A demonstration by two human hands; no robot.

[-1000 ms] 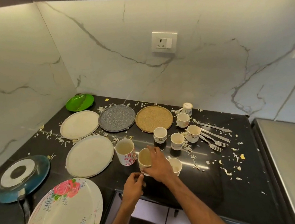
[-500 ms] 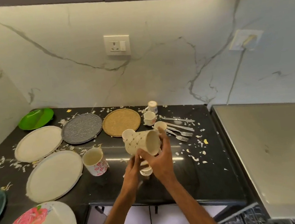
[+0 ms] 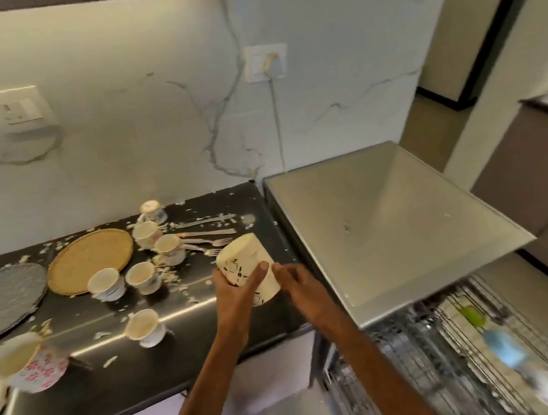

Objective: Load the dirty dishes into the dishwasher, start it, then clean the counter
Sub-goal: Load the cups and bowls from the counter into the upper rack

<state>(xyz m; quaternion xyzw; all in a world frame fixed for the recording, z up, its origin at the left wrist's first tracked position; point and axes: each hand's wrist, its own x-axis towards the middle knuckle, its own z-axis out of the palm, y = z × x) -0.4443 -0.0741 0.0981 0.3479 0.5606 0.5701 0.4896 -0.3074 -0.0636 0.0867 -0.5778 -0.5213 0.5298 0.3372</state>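
Over the right end of the black counter (image 3: 190,324) my left hand (image 3: 233,295) grips a cream mug (image 3: 241,259) with dark markings, tilted so its flat base faces up and left. My right hand (image 3: 297,285) lies beside the mug with its fingertips against the mug's right side. The dishwasher's wire rack (image 3: 432,357) stands pulled out at the lower right, below both hands. Several small cups, one of them (image 3: 143,323) nearest me, stand on the counter among scraps. A floral mug (image 3: 35,366) is at the left edge.
A woven round plate (image 3: 89,261) and a grey plate (image 3: 1,299) lie at the back left. Forks (image 3: 207,236) lie behind the mug. A steel appliance top (image 3: 389,227) adjoins the counter on the right. Food scraps litter the counter.
The mug was lifted off the counter by my right hand and carried right; it now sits in my left hand's grip. My view has swung right towards the dishwasher.
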